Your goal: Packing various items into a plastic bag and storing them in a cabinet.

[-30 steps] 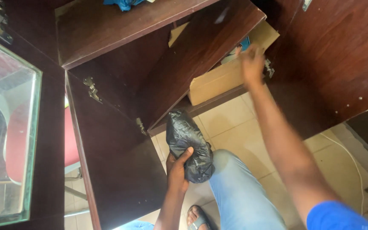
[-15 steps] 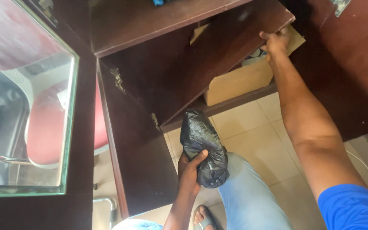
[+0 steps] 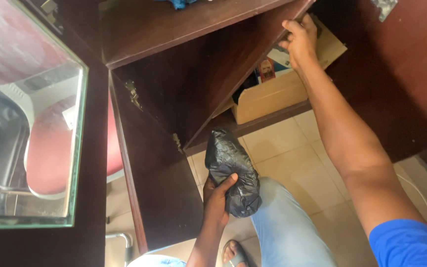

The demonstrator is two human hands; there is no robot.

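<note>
Crinkled black plastic, glossy and lumpy, makes up the bag point(image 3: 232, 173) that the left hand point(image 3: 217, 197) clasps at six o'clock, thumb pressed over its lower side, above a blue-jeaned knee point(image 3: 282, 217). At one o'clock the right hand point(image 3: 298, 42) curls its fingers around the edge of the smooth dark wooden shelf board point(image 3: 233, 69), now tilted steeper than half a second ago, baring more of the cardboard box point(image 3: 273, 96) beneath.

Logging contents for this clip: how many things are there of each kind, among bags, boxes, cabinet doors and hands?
Black plastic bag, held in the left hand: 1
Cardboard box in the cabinet: 1
Open cabinet doors, left door and right door: 2
Hands, left hand and right hand: 2
Total: 6
</note>
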